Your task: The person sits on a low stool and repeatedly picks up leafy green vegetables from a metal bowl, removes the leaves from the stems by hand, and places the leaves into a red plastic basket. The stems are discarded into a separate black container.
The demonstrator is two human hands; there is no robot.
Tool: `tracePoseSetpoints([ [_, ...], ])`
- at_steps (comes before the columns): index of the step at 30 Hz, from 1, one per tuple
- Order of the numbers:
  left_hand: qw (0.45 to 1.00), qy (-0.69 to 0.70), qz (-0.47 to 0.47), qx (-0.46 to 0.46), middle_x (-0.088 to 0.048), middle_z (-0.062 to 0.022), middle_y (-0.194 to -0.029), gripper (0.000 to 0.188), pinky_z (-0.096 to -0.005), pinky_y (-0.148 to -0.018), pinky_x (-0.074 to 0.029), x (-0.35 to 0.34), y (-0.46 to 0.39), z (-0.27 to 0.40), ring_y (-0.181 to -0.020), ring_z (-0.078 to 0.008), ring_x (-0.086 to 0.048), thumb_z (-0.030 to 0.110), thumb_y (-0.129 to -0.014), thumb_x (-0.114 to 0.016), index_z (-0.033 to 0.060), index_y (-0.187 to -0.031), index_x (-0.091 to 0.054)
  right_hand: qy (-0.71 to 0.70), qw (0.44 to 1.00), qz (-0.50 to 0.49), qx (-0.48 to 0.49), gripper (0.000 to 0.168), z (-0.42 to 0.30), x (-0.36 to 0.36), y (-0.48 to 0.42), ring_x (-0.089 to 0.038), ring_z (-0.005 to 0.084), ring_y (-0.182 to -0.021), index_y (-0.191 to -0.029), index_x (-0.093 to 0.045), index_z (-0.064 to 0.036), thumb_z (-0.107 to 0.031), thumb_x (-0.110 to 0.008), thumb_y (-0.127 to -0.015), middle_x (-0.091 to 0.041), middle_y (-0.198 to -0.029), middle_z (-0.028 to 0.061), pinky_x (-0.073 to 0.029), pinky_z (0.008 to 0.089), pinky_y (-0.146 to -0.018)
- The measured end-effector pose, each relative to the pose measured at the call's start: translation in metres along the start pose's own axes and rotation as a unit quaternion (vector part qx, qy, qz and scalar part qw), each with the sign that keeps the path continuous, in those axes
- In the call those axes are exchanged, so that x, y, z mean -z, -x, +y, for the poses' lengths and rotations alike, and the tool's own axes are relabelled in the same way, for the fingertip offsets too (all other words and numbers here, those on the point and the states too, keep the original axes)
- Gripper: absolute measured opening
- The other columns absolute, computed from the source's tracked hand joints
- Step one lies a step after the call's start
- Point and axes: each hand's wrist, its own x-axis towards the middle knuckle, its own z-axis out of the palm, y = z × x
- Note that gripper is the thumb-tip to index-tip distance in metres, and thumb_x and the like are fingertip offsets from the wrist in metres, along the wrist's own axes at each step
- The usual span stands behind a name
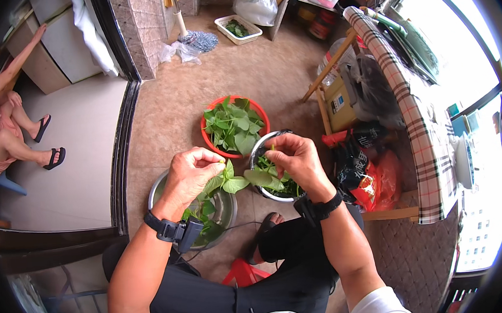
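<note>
Between thumb and forefinger, my left hand (191, 176) pinches a leafy green sprig (231, 180), held above a steel basin (229, 210) with a few greens inside. My right hand (293, 155) grips a thin green stem at the fingertips, and a broad leaf (263, 179) hangs below that hand. Under it stands a white-rimmed bucket (275, 197), dark inside, with cut leaves and stems in it. Just beyond my hands, a red plastic basin (205, 138) is heaped with green leaves (233, 123).
A cloth-covered table (396, 85) stands on the right, with bags (365, 170) beneath it. Farther off are a mop (199, 40) and a white basket (249, 38) holding leaves. Another person (1, 117) sits beyond the door frame. A red stool (245, 274) is under me.
</note>
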Motion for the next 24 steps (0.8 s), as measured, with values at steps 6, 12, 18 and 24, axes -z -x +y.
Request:
tracePoseSetpoints([
  [6, 0.998, -0.039, -0.024, 0.042, -0.070, -0.0051, -0.084, 0.012, -0.0235, -0.068, -0.053, -0.015, -0.001, -0.022, -0.074, -0.0089, -0.064, 0.003, -0.084, -0.074, -0.0014, -0.094, -0.070, 0.034, 0.993, -0.104, -0.033, 0.014, 0.016, -0.056, 0.012, -0.058, 0.0064, -0.059, -0.101, -0.067, 0.003, -0.003, -0.070, -0.090, -0.065, -0.072, 0.0012, -0.050, 0.0232, -0.053],
  [12, 0.998, -0.004, 0.000, 0.057, -0.070, -0.0067, -0.081, 0.010, -0.0243, -0.066, -0.053, -0.011, -0.001, -0.028, -0.071, -0.0096, -0.065, 0.002, -0.082, -0.072, -0.0030, -0.090, -0.069, 0.070, 0.992, -0.099, -0.045, 0.012, 0.024, -0.069, 0.002, -0.058, 0.0070, -0.058, -0.097, -0.066, 0.003, -0.004, -0.070, -0.088, -0.064, -0.069, 0.0021, -0.049, 0.0237, -0.052],
  [18, 0.999, -0.039, 0.001, -0.003, -0.071, -0.0067, -0.089, 0.020, -0.0257, -0.075, -0.055, 0.001, -0.001, -0.024, -0.080, -0.0102, -0.066, 0.005, -0.083, -0.072, -0.0010, -0.102, -0.069, 0.059, 0.991, -0.114, -0.026, 0.007, 0.042, -0.070, -0.027, -0.058, 0.0084, -0.057, -0.092, -0.066, 0.002, -0.003, -0.069, -0.088, -0.063, -0.068, 0.0024, -0.048, 0.0256, -0.051],
  [24, 0.998, -0.052, 0.035, 0.010, -0.070, -0.0043, -0.093, 0.019, -0.0240, -0.078, -0.052, 0.028, 0.020, 0.014, -0.082, -0.0089, -0.064, 0.005, -0.086, -0.072, -0.0008, -0.104, -0.068, 0.171, 0.981, 0.043, 0.079, 0.010, 0.065, -0.023, -0.126, -0.061, 0.0101, -0.064, -0.090, -0.068, 0.002, -0.004, -0.067, -0.082, -0.067, -0.072, 0.0058, -0.051, 0.0276, -0.060],
])
